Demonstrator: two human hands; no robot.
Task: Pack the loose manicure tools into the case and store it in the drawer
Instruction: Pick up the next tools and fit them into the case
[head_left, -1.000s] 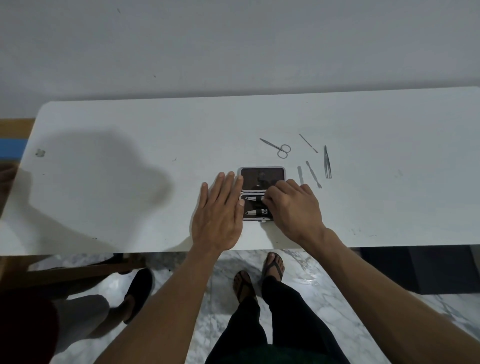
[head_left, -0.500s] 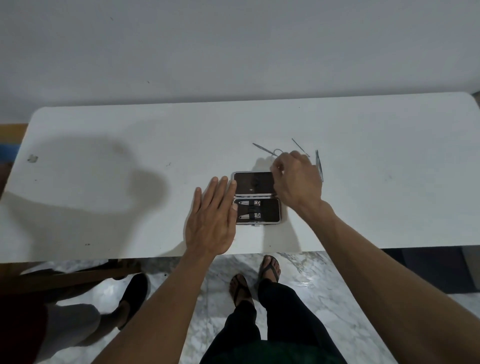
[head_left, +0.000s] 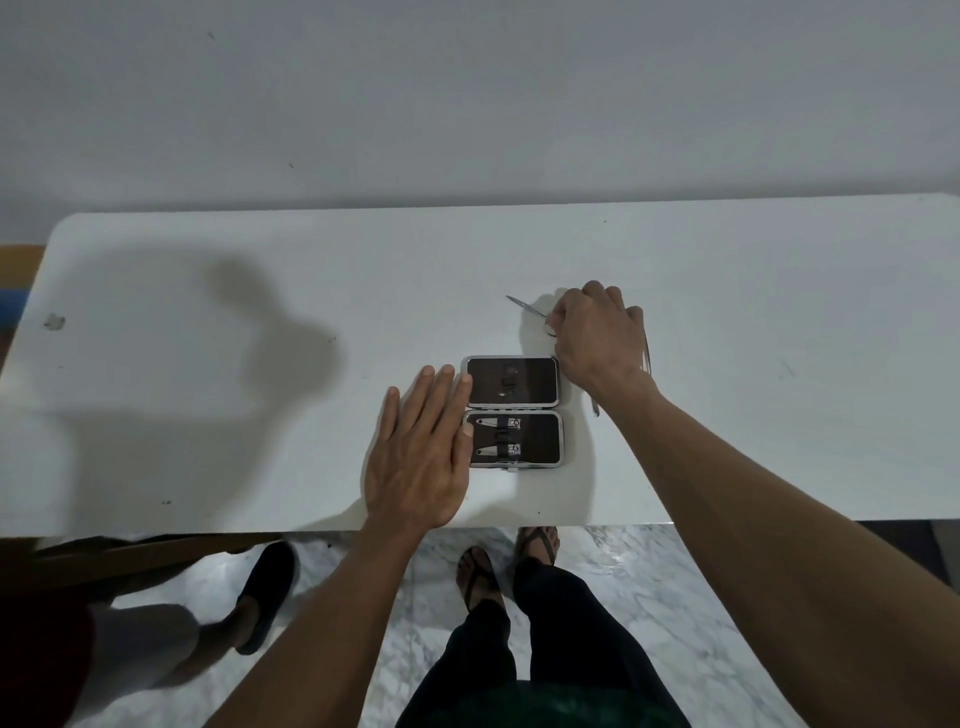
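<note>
The manicure case (head_left: 513, 410) lies open on the white table (head_left: 208, 415), its dark lining up. Two nail clippers (head_left: 497, 436) sit strapped in the near half. My left hand (head_left: 421, 452) lies flat with fingers spread against the case's left edge. My right hand (head_left: 597, 332) is beyond the case's far right corner, fingers curled down over the small scissors (head_left: 524, 305); only the scissor blades stick out to the left. Tweezers (head_left: 647, 356) peek out at the hand's right side, and a thin tool (head_left: 595, 406) shows beneath the wrist. Other loose tools are hidden under the hand.
The table's near edge runs just below the case. Another person's leg and dark shoe (head_left: 265, 597) stand at the lower left on the marble floor. My own sandalled feet (head_left: 511, 561) are under the table edge. A wall (head_left: 467, 104) backs the table.
My right hand has left the case's near half and moved away to the far right, closing over the scissors. My left hand has stayed beside the case.
</note>
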